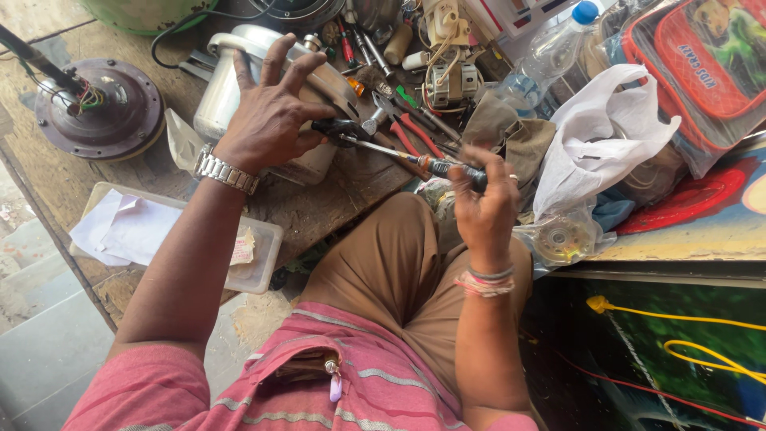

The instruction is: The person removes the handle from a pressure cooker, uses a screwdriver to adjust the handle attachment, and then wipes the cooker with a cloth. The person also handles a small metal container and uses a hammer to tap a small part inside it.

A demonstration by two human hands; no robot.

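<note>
My left hand (267,116), with a metal watch on the wrist, rests on a silver metal appliance body (231,80); thumb and forefinger pinch a small dark part (339,129) at its side. My right hand (483,203) grips the dark handle of a screwdriver (415,158). The screwdriver's shaft runs left to that dark part. My knee in brown trousers sits just below both hands.
A worn wooden bench (319,211) carries a round motor part with wires (100,108), red-handled pliers (411,136), several loose tools, a plastic bottle (542,60), a white plastic bag (606,140) and a clear tray with paper (263,255). A red zip bag (702,64) lies at right.
</note>
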